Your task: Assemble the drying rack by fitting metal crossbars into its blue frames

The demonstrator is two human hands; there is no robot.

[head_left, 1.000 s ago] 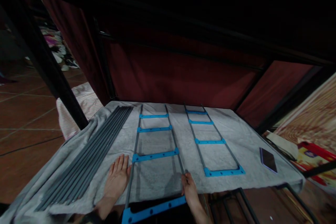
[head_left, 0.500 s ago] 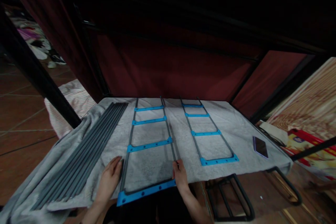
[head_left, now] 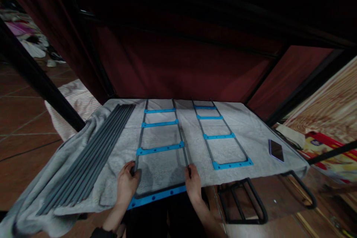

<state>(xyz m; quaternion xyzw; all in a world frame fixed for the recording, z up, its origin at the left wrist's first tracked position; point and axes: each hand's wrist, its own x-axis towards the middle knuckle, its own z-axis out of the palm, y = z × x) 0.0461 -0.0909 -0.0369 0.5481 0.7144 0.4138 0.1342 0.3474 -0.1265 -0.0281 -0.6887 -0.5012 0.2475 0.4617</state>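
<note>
A ladder-like frame of grey tubes with blue crosspieces (head_left: 161,148) lies on the grey cloth, its near end at the table's front edge. My left hand (head_left: 127,182) is closed around its left tube, just above the nearest blue crosspiece. On the opposite side, my right hand (head_left: 193,183) grips the right tube at about the same height. A second frame of the same kind (head_left: 219,136) lies to the right, apart from my hands. Several loose grey tubes (head_left: 92,156) rest side by side on the left.
A phone (head_left: 276,150) lies near the table's right edge. Black metal frames (head_left: 245,202) stand below the front edge at right. A red and yellow box (head_left: 329,152) is beyond the table, and a dark red panel (head_left: 181,67) closes off the back.
My left hand has moved right onto the left tube and closed around it. The frame's near end has shifted slightly right and away from me. My right hand stays on its tube.
</note>
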